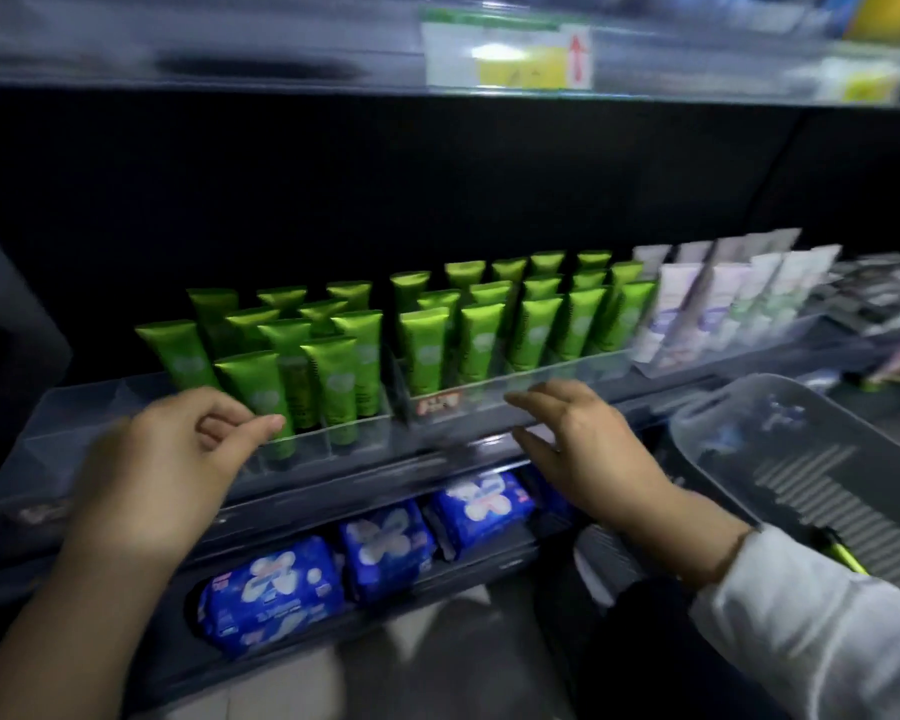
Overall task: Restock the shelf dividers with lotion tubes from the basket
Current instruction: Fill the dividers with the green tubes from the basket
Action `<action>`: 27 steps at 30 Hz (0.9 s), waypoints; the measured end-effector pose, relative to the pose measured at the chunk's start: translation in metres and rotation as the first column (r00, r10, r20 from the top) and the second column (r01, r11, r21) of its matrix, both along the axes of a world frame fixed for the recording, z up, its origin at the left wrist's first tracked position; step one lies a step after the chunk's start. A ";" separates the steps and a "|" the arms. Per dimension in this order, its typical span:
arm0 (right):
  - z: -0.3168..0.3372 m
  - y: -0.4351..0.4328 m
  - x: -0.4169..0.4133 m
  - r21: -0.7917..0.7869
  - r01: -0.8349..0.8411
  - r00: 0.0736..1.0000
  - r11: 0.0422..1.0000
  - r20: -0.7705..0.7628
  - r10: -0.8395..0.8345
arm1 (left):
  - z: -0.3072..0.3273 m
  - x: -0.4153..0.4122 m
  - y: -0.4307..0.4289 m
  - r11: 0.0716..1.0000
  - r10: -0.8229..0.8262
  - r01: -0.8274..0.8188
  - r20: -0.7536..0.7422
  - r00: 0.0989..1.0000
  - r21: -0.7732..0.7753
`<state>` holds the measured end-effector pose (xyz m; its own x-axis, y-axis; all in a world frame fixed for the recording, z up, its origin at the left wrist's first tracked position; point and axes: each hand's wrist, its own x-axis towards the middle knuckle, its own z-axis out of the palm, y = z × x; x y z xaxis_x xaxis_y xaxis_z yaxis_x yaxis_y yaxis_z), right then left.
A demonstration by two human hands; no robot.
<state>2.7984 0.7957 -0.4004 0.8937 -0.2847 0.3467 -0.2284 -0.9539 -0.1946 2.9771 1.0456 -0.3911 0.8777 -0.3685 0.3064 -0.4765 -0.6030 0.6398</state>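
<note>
1. Nearest, at lower right, a white fabric sleeve (811, 631) covers the right forearm; the left forearm is bare.
2. Under the hands, glossy blue soft packets with white flower prints (385, 543) lie in a row on the dark lower shelf.
3. The left hand (178, 449) hovers at the front lip of the clear acrylic shelf divider tray (365, 423); its fingers (261, 426) are loosely curled and seem to grip nothing, with the thumb tip just beside a front tube.
4. The right hand (583, 439) is at the same lip, further right; its fingers (528, 400) are stretched, slightly spread and empty.
5. Near the right wrist sits the translucent grey slatted plastic basket (822, 491); its contents are blurred, so whether it holds tubes cannot be told.
6. Behind the lip, metallic green lotion tubes (333, 376) stand cap-down in rows between the dividers; the leftmost lanes look bare; pale white-and-lilac tubes (697, 309) stand further right.
7. Both hands are empty, so a fetch from the basket seems due; hold each tube by its crimped end, lower it cap first into a bare lane with the label forward, and keep clear of its loosely standing neighbours.
8. Farthest, a blurred white-and-yellow price label (505, 54) hangs on the upper shelf edge.
</note>
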 end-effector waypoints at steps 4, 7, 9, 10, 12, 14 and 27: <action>0.007 -0.039 -0.081 -0.004 0.174 0.985 0.985 -0.012 -0.174 | 0.003 -0.063 -0.048 0.970 -0.240 0.237 0.066 0.969 0.051; 0.003 -0.062 -0.138 -0.016 0.292 0.956 0.956 -0.033 -0.292 | -0.007 -0.103 -0.093 0.915 -0.392 0.382 0.069 0.917 0.131; 0.000 -0.075 -0.169 -0.010 0.368 0.927 0.930 -0.071 -0.368 | -0.018 -0.121 -0.123 0.867 -0.483 0.471 0.043 0.874 0.162; -0.001 -0.082 -0.183 -0.009 0.399 0.914 0.917 -0.079 -0.398 | -0.022 -0.131 -0.139 0.845 -0.518 0.509 0.019 0.855 0.162; -0.007 -0.096 -0.207 0.002 0.447 0.891 0.895 -0.094 -0.444 | -0.028 -0.151 -0.168 0.801 -0.585 0.580 -0.014 0.811 0.150; -0.013 -0.112 -0.228 0.012 0.481 0.870 0.877 -0.133 -0.475 | -0.032 -0.171 -0.197 0.748 -0.656 0.647 0.016 0.755 0.150; -0.086 -0.227 -0.276 0.116 0.554 0.742 0.824 -0.517 -0.426 | -0.086 -0.238 -0.382 0.534 -0.829 0.822 -0.069 0.555 0.198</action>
<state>2.5220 0.5687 -0.4869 0.6363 -0.7447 -0.2014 -0.7714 -0.6166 -0.1570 2.7392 0.6640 -0.4770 0.1452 -0.9753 0.1665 -0.8416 -0.0332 0.5391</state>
